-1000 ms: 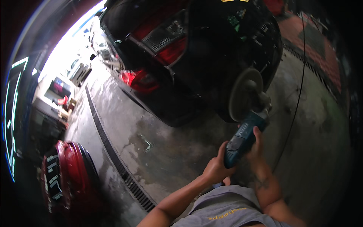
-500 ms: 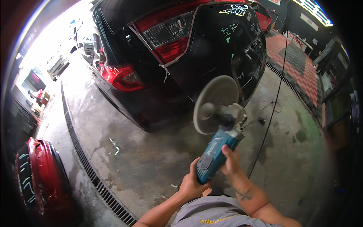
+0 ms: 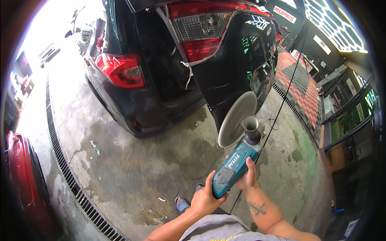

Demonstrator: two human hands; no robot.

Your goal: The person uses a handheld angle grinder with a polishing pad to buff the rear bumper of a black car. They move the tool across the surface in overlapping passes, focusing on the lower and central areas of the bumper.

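Note:
Both my hands are closed around a teal and grey polisher. At its rear end, my left hand wraps the body. My right hand grips it from the right side, nearer the head. The large round pale pad is turned partly edge-on toward the car's raised black tailgate. Pad and panel overlap in view; whether they touch, I cannot tell. White tape strips edge the tailgate's red and clear tail light, and a loose end hangs down.
A red tail light sits on the black car's rear corner. On the left stands a red car part beside a floor drain grate. A black cord runs along the right. Red and grey floor tiles lie beyond.
The polisher has tilted, its pad now narrower to the eye and slightly farther right. My view has swung, so the car sits differently in it. Both hands keep their hold.

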